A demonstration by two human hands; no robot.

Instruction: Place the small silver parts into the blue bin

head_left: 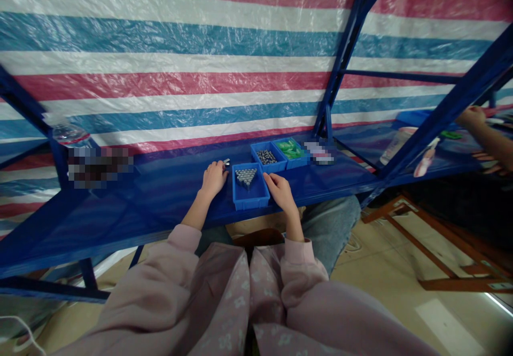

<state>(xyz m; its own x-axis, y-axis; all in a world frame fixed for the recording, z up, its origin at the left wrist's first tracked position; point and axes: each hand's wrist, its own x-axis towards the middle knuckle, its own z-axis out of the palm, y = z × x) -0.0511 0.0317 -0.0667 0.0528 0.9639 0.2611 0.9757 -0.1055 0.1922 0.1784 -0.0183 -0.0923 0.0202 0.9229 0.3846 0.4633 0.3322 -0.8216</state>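
A blue plastic tray (251, 203) sits on the shelf in front of me. Inside it, small silvery metal pieces (246, 176) are set close together in rows that form a triangle pointing toward me. To its left, my left hand (214, 178) is closed, with a small shiny metal piece (226, 161) showing at the fingertips; its exact kind is too small to tell. My right hand (280, 190) is curled at the tray's right wall, fingertips against the rim. Behind stand a blue bin of loose small metal parts (266, 156) and another bin of green pieces (290, 148).
The blue metal shelf (160, 201) runs across, with a slanting blue post (332, 72) at right. A clear plastic bottle (70, 132) stands at far left. At far right, another person's hand (473, 118) is near a white bottle (395, 146). A wooden stool (425, 244) stands below.
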